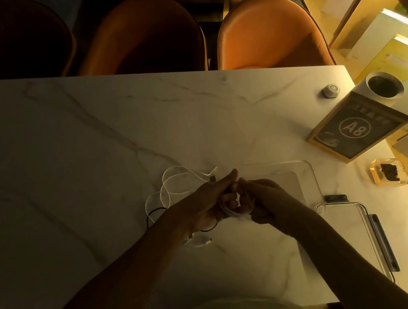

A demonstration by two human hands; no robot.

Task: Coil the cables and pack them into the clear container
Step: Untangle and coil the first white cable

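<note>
Both hands meet over the marble counter [89, 152]: left hand [211, 204] and right hand [264, 200] pinch a small coil of white cable [233, 210]. Loose cable [172, 183] trails behind them. The clear container [309, 177] sits just right, orange chairs [266, 30] beyond.

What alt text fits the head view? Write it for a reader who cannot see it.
Over a marble table, the left hand and right hand wind a white cable into a small coil beside a clear container. Loose white and black cable lies to the left; orange chairs stand beyond.
</note>
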